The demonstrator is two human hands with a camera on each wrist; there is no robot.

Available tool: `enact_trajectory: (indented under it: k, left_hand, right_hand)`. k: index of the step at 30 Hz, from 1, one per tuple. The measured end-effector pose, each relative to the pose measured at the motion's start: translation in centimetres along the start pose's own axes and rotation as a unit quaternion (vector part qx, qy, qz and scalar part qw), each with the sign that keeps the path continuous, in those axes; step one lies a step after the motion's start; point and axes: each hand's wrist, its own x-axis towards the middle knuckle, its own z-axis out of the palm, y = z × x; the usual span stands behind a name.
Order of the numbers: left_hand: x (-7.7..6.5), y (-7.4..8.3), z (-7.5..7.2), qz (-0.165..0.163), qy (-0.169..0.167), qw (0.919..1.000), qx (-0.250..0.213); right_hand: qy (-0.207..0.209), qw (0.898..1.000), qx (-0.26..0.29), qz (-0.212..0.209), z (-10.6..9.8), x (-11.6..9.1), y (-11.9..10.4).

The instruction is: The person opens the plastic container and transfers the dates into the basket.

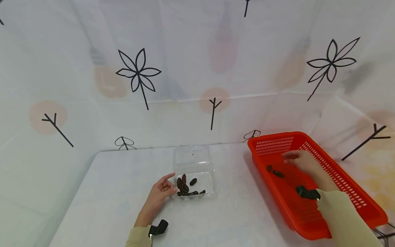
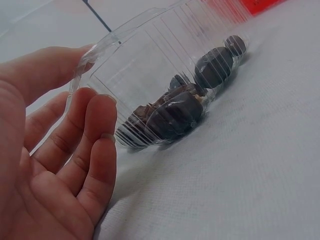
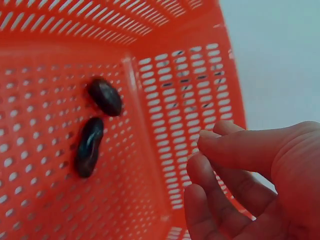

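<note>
A hinged clear plastic box (image 1: pixel 201 178) with its lid laid back holds several dark, glossy dates (image 1: pixel 193 181), most of them toward its left side and front. My left hand (image 1: pixel 161 188) is at the box's left end. In the left wrist view, its thumb and curled fingers (image 2: pixel 102 125) hold the box's corner between them. Inside the red basket (image 1: pixel 285 202), my right hand (image 1: pixel 303 163) hovers with loosely bent fingers and nothing between them. Two more dates lie on the basket floor beside that hand, a long one (image 3: pixel 89 147) and a shorter one (image 3: pixel 105 96).
The white-covered table (image 1: pixel 123 181) stretches beneath the box and basket. Behind it hangs a pale cloth (image 1: pixel 185 75) printed with black flowers and twigs. The basket's raised, slotted walls surround the right hand, and a gap of table separates basket and box.
</note>
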Motion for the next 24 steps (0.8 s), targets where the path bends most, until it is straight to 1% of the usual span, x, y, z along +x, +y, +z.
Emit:
enact_trajectory:
  k: [3,5,10,13,18,24]
  left_hand:
    - [0.0,0.0,0.0,-0.002,0.001,1.0000,-0.004]
    - [0.0,0.0,0.0,-0.001,-0.001,1.0000,-0.007]
    - [0.0,-0.1,0.0,0.017,-0.010,0.9997,-0.011]
    - [0.1,-0.2,-0.1,0.022,-0.012,0.9996,-0.009]
    - [0.1,-0.4,-0.1,0.019,-0.008,0.9998,-0.007]
    - [0.1,-0.4,-0.1,0.009,-0.007,0.9998,-0.014]
  right_hand:
    - [-0.002,1.000,0.007,-0.011,0.0,-0.1,-1.1]
    - [0.003,1.000,0.006,-0.025,0.0,-0.2,-2.0]
    - [0.025,0.997,-0.008,-0.068,0.4,0.1,-4.6]
    - [0.033,0.996,-0.019,-0.085,0.8,0.4,-6.3]
    - [0.029,0.995,-0.012,-0.099,1.9,0.8,-9.3]
    - [0.000,0.992,0.012,-0.125,4.3,1.6,-12.5]
